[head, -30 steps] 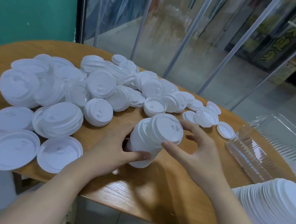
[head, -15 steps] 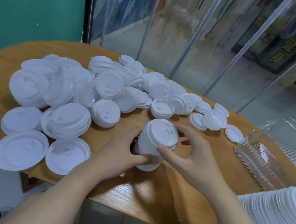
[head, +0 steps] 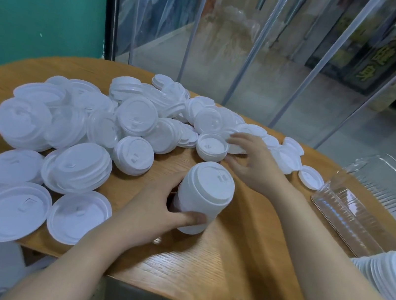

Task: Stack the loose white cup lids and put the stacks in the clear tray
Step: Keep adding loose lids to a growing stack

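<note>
the left hand (head: 153, 210) grips the tall stack of white plastic cup lids (head: 203, 197), upright on the wooden table (head: 225, 263); the right hand (head: 250, 158), fingers loosely spread, is nearer the loose small white lids (head: 237, 145) just beyond; clear plastic tray (head: 351, 221) lies right.

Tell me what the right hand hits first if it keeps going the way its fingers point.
The right hand points away and leftward into the pile. Its fingertips already seem to touch a loose small lid; just beyond lies the upturned lid. Depth is hard to judge.
</note>
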A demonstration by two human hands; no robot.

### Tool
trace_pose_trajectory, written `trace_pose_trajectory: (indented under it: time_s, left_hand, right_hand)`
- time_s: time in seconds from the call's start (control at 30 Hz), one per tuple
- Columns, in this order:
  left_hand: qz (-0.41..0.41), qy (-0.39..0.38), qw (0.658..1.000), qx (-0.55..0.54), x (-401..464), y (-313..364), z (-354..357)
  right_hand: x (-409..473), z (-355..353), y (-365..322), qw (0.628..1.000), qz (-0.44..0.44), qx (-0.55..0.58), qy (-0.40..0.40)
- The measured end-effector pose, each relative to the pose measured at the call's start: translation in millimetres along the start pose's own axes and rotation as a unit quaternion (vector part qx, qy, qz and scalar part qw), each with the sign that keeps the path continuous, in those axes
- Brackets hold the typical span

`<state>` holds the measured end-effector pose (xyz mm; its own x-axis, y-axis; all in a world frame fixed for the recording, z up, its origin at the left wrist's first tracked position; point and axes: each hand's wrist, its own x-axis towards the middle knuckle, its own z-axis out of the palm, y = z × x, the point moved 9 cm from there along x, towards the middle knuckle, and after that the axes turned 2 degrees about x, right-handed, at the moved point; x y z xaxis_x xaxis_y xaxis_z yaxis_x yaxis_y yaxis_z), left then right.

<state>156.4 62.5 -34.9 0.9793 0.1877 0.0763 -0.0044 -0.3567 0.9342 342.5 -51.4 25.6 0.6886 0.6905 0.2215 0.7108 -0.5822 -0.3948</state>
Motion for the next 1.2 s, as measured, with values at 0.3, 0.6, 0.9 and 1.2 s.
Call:
trace_pose_trajectory:
  time_s: [0.3,0.6,0.9,1.2]
  left_hand:
    - [-0.005,0.002,1.000,0.004,1.5,-3.3,-0.4]
    - [-0.010,0.000,1.000,-0.004,0.7,-2.0,0.7]
    - [-0.010,0.006,1.000,-0.008,-2.0,-0.7,0.8]
    - [-0.014,0.005,1.000,-0.008,-1.2,-3.6,1.1]
  right_hand:
    - [27.4,31.5,-5.3,0.985,-0.071,-0.150,-0.042]
    - [6.0,11.0,2.2,0.998,0.052,0.030,0.006]
    - [-17.7,-10.5,7.5,0.985,0.068,0.149,0.059]
    - [-37.8,-9.4,31.5,0.926,0.163,0.323,0.108]
